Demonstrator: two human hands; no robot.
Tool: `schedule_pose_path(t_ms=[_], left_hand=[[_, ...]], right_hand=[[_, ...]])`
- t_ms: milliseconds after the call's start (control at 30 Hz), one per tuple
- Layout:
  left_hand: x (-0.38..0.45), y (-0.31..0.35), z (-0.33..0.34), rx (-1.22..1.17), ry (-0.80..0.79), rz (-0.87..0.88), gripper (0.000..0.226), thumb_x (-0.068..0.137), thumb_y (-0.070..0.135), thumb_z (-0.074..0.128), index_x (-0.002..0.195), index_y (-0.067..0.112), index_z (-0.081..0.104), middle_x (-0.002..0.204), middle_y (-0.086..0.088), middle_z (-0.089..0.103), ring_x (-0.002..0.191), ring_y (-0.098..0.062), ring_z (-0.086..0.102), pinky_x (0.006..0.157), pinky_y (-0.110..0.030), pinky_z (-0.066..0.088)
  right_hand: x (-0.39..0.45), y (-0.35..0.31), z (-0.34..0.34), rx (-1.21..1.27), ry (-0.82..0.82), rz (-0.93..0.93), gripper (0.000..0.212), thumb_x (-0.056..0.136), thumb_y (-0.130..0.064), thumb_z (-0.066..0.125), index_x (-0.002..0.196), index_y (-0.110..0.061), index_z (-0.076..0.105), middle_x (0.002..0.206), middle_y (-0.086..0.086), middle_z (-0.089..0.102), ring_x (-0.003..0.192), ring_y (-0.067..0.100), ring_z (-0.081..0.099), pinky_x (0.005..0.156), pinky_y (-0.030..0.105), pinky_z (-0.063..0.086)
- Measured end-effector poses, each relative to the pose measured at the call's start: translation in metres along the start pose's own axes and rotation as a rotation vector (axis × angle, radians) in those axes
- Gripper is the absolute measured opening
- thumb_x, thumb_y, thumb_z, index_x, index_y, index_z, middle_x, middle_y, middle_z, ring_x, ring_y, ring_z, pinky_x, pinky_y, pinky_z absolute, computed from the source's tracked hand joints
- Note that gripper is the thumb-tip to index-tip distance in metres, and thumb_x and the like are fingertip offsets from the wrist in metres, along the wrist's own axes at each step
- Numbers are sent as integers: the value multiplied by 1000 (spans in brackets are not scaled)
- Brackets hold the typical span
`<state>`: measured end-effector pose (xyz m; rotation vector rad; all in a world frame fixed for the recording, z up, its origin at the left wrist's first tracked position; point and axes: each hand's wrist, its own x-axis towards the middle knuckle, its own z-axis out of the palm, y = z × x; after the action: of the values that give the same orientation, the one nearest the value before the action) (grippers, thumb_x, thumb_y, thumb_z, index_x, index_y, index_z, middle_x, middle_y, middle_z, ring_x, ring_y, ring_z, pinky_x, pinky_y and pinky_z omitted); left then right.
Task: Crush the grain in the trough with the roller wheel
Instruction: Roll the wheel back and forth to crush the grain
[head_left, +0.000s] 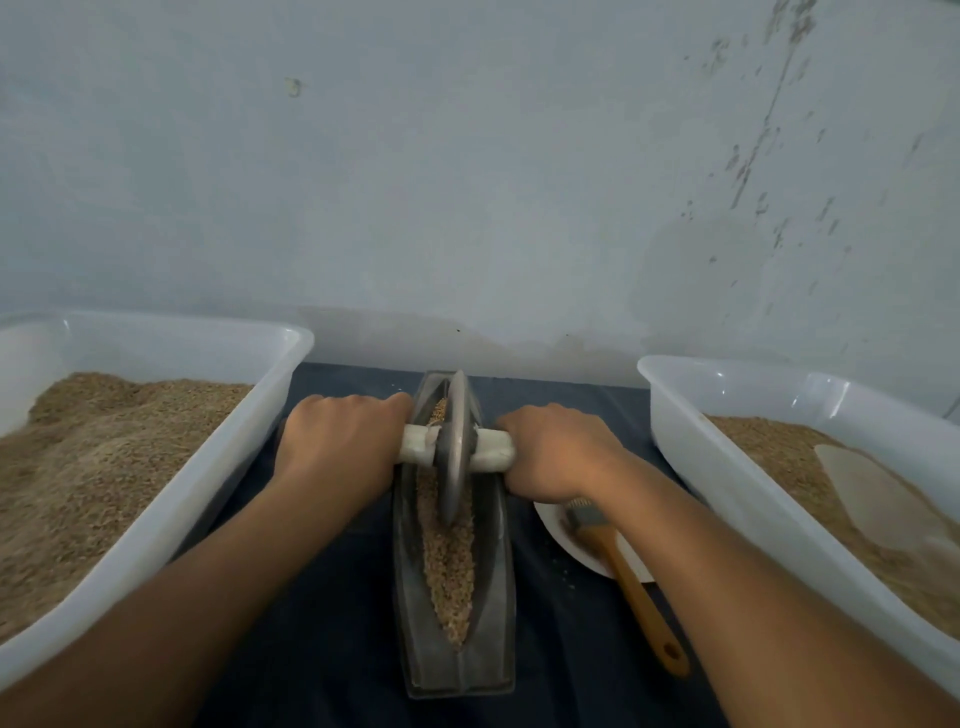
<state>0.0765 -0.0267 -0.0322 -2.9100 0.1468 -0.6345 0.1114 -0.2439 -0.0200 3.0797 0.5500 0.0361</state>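
Grain (447, 561) fills the trough (498, 571) dead centre on the dark cloth, and we're mid-crush: the wheel (456, 447) sits toward the far end. Our left hand (337, 447) and right hand (556, 452) each wrap tight round the axle (493, 451). Next, we reckon, roll back with steady downward pressure.

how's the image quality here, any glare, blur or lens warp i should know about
Head view: dim, flat lighting with a bluish cast; soft overall, so the grain in the trough reads as mushy texture; small glare spots on the right tub rim; wide-angle warp bows the left tub and stretches both forearms at the lower corners.
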Motion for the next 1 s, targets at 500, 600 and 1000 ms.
schedule_pose_path(t_ms=[500,600,1000], left_hand=[[-21,5,1,21,93,-11,27,88,27,62,94,30,36,81,8,56,63,-15,47,65,-32,35],[-30,7,-4,1,99,-3,31,86,28,63,94,30,33,79,10,50,63,-15,44,65,-33,34],[-58,10,-23,-22,92,38,35,84,29,65,106,31,37,89,9,54,81,-16,59,72,-35,39]], right_hand=[[-16,-5,10,-59,179,7,11,77,-35,57,85,-37,49,76,-10,57,65,14,53,51,30,33],[-30,-10,13,-55,259,26,12,80,-36,56,90,-35,50,73,-9,56,65,18,54,50,30,30],[-77,-23,23,-101,480,20,22,84,-36,58,85,-31,37,66,-10,44,58,18,44,48,32,15]])
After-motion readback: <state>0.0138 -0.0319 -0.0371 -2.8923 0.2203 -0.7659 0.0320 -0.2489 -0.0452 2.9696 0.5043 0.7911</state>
